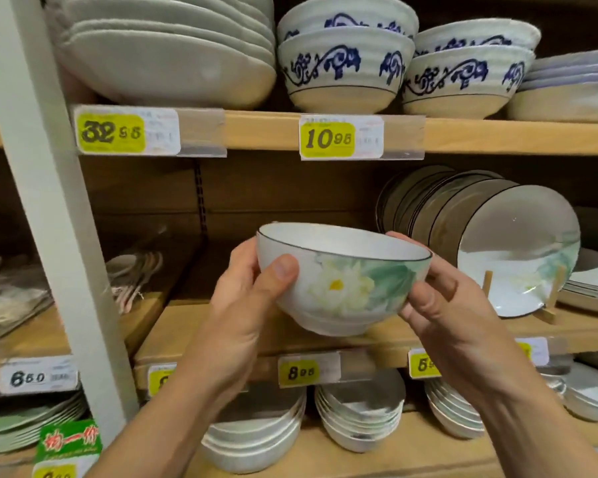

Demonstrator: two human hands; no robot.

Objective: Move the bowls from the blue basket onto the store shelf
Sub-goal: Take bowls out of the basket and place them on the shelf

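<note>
Left hand [242, 291]: curled round the left side of the bowl [342, 281], thumb pressed flat on the near wall, fingers hidden behind the far wall. Right hand [442, 298]: curled round the right side, fingertips over the rim, thumb low on the near wall. Both hands grip the one bowl. It is white with a dark rim line and a pale flower with green leaves, mouth up and slightly tilted, with the rim lower on the right. It is held over the front edge of the middle shelf [187, 326]; contact between its foot and the board cannot be confirmed. Price tags [301, 372] line that front edge, and stacked white bowls [256, 432] sit on the shelf below. A bare stretch of board lies behind and to the left of the bowl, bounded on the left by a white post [49, 188] and on the right by a row of upright plates [518, 250], the front one leaning in a wooden stand [553, 298]. The upper shelf board [263, 131] closes the space above; on it stand blue-patterned bowls [346, 70] and large pale bowls [166, 46].
</note>
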